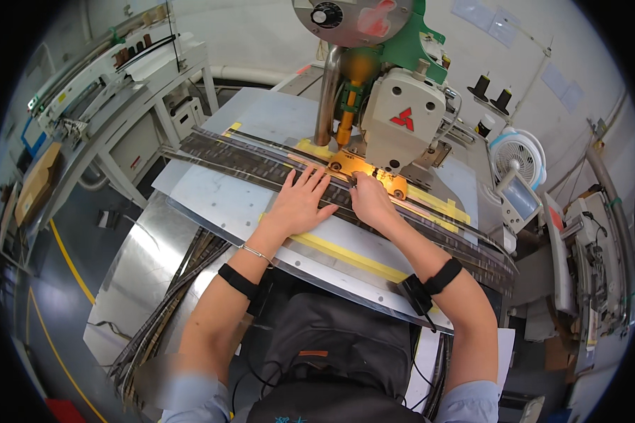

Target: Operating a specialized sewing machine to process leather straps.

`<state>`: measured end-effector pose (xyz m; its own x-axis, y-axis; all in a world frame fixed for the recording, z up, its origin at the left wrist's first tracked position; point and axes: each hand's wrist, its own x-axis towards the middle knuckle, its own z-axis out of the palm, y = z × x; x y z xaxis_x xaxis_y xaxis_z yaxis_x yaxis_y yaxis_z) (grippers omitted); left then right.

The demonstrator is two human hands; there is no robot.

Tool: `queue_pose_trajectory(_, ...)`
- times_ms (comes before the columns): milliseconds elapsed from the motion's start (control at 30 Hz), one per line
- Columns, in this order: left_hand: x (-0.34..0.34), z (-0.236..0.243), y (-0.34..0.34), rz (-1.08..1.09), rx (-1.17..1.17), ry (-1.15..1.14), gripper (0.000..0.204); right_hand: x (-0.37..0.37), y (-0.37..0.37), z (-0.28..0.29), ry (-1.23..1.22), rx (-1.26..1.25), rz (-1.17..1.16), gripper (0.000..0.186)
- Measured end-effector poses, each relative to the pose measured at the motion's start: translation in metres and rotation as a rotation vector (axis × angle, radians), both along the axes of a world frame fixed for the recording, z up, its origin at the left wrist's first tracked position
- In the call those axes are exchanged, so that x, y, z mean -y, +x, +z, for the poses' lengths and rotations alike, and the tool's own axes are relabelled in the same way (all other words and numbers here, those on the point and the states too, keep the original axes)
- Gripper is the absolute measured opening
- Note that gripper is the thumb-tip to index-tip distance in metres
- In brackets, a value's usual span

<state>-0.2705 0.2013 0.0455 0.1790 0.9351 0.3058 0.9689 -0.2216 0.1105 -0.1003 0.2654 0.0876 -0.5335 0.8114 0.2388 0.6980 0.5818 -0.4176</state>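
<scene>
A small white fan (521, 154) stands right of the machine, thread spools (490, 92) behind it, another workbench (113, 92) at left.

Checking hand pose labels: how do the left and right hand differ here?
The left hand lies flat with fingers spread on the clear template; the right hand is more closed, fingertips at the dark fabric strip. The left hand sits farther from the sewing machine head; the right hand is just below it. Both forearms wear black bands.

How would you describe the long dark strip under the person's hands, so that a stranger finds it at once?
Start at the big cream sewing machine head. Below it, a clear template sheet lies on the table. The dark patterned strip runs slantwise across it, under the left hand and right hand; unlike the yellow tape lines, it is dark and woven-looking.
</scene>
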Motion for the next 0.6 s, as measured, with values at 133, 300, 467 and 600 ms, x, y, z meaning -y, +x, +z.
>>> queue_pose_trajectory(133,0.001,-0.001,-0.001,0.005,-0.010,0.002,0.075,-0.012,-0.016,-0.002,-0.072,0.043,-0.122,0.021)
queue_pose_trajectory(300,0.001,0.000,-0.001,0.002,-0.005,-0.020,0.078,-0.021,-0.027,-0.005,-0.119,0.047,-0.188,0.025)
queue_pose_trajectory(467,0.002,0.003,-0.002,0.009,0.001,-0.039,0.078,-0.005,-0.020,-0.014,0.017,-0.181,-0.105,0.028)
queue_pose_trajectory(600,0.002,0.005,-0.003,0.011,0.012,-0.062,0.076,0.023,0.009,-0.013,-0.177,-0.190,0.033,0.034)
